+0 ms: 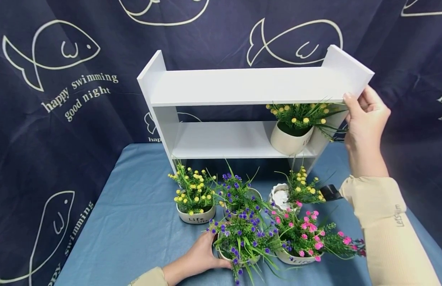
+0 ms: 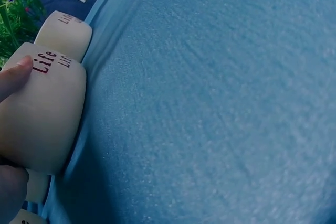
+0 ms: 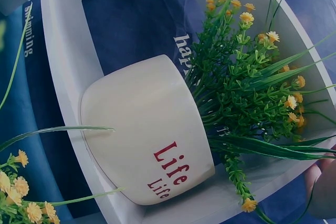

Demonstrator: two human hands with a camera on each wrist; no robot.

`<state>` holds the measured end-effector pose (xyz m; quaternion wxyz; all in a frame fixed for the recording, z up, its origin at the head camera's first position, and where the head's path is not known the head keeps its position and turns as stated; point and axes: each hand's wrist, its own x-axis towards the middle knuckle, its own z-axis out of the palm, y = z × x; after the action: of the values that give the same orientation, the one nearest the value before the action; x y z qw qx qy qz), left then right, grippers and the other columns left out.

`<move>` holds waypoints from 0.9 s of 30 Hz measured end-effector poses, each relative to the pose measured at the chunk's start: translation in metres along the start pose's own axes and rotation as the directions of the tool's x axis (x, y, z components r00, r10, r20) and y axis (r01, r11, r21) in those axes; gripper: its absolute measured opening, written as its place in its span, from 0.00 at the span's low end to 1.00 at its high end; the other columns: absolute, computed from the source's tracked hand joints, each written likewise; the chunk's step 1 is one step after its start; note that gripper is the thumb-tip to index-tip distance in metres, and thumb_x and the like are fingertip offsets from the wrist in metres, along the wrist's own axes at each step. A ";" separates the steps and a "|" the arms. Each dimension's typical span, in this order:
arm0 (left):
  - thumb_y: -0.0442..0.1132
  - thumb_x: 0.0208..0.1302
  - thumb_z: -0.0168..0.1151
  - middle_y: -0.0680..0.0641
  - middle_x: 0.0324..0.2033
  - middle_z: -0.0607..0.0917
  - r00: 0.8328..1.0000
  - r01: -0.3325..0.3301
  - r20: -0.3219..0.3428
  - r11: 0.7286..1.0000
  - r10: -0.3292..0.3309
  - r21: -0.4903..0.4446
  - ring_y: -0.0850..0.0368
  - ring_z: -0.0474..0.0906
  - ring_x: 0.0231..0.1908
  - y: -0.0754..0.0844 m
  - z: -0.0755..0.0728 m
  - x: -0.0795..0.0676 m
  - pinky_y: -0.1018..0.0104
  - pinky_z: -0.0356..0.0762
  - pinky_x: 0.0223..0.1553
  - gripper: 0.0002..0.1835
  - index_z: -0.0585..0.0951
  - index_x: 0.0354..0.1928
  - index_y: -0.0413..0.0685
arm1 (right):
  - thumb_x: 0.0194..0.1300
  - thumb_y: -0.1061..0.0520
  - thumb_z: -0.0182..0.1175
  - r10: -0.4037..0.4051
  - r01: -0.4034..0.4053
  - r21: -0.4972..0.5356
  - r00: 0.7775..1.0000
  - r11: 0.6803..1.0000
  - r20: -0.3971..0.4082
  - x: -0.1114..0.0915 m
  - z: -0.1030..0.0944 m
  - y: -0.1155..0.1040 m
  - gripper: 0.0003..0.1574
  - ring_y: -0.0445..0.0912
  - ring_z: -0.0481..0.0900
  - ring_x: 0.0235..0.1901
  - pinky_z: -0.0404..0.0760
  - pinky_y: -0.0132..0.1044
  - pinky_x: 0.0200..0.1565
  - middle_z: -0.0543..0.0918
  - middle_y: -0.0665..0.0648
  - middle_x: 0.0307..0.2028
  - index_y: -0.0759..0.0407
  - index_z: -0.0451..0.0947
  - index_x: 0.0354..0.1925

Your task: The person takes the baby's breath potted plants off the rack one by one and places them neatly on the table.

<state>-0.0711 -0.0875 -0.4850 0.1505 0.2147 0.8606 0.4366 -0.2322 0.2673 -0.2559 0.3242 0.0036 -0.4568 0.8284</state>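
My left hand (image 1: pixel 199 254) grips the side of a white pot of purple flowers (image 1: pixel 247 234) at the front of the table. In the left wrist view the thumb lies by the "Life" lettering on this white pot (image 2: pixel 44 108). My right hand (image 1: pixel 367 119) holds the right side panel of a white shelf rack (image 1: pixel 242 85), thumb at its front edge, other fingers partly hidden behind the panel. On the middle shelf, at the right end, a white pot of yellow flowers (image 3: pixel 147 129) stands below and left of that hand.
Around the held pot are a pot of pink flowers (image 1: pixel 301 260), an oval pot of yellow flowers (image 1: pixel 195 216), another purple-flowered plant (image 1: pixel 236 190), and a scalloped white pot (image 1: pixel 279 196) beside more yellow flowers (image 1: pixel 304 188). A fish-print curtain (image 1: pixel 63 51) hangs behind the blue-covered table (image 1: pixel 135 198).
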 end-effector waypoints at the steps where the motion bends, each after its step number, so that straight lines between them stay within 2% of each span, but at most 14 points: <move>1: 0.52 0.43 0.79 0.43 0.55 0.80 1.000 0.001 -0.011 1.000 -0.001 0.016 0.47 0.75 0.54 0.000 0.000 0.000 0.55 0.77 0.57 0.45 0.71 0.63 0.43 | 0.56 0.77 0.61 0.001 -0.001 0.005 1.000 1.000 0.000 0.000 0.000 0.000 0.24 0.47 0.83 0.39 0.85 0.28 0.36 0.87 0.59 0.42 0.67 0.81 0.52; 5: 0.52 0.41 0.80 0.37 0.57 0.78 0.999 0.039 -0.036 0.998 -0.037 0.053 0.38 0.73 0.57 0.003 0.000 0.002 0.44 0.73 0.60 0.47 0.72 0.62 0.36 | 0.56 0.77 0.61 -0.001 0.001 0.005 1.000 1.000 0.000 -0.001 0.000 -0.001 0.24 0.47 0.83 0.40 0.85 0.28 0.36 0.87 0.59 0.42 0.67 0.81 0.52; 13: 0.53 0.42 0.79 0.30 0.60 0.73 0.985 0.171 0.004 0.985 -0.171 0.006 0.31 0.67 0.62 0.007 0.000 0.005 0.35 0.66 0.63 0.53 0.66 0.64 0.27 | 0.56 0.77 0.61 0.002 -0.002 0.004 1.000 1.000 -0.001 0.000 0.001 0.000 0.24 0.47 0.83 0.40 0.85 0.28 0.36 0.87 0.59 0.42 0.67 0.81 0.51; 22: 0.50 0.42 0.80 0.28 0.65 0.68 0.987 0.158 -0.012 0.987 -0.158 -0.023 0.27 0.56 0.68 0.004 0.002 0.010 0.31 0.56 0.67 0.56 0.62 0.68 0.27 | 0.56 0.77 0.60 -0.001 0.001 0.001 1.000 1.000 -0.006 0.000 0.001 0.001 0.24 0.47 0.83 0.40 0.84 0.28 0.36 0.87 0.60 0.42 0.67 0.82 0.51; 27: 0.51 0.41 0.80 0.27 0.67 0.65 0.989 0.146 -0.032 0.989 -0.146 -0.007 0.28 0.55 0.69 0.005 0.004 0.012 0.31 0.56 0.67 0.58 0.60 0.69 0.28 | 0.55 0.77 0.61 -0.001 0.001 0.005 1.000 1.000 -0.003 0.001 0.001 0.001 0.24 0.47 0.83 0.40 0.84 0.28 0.35 0.87 0.60 0.42 0.67 0.82 0.51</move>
<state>-0.0783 -0.0764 -0.4841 0.1688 0.1437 0.8753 0.4299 -0.2336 0.2667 -0.2563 0.3255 0.0034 -0.4542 0.8293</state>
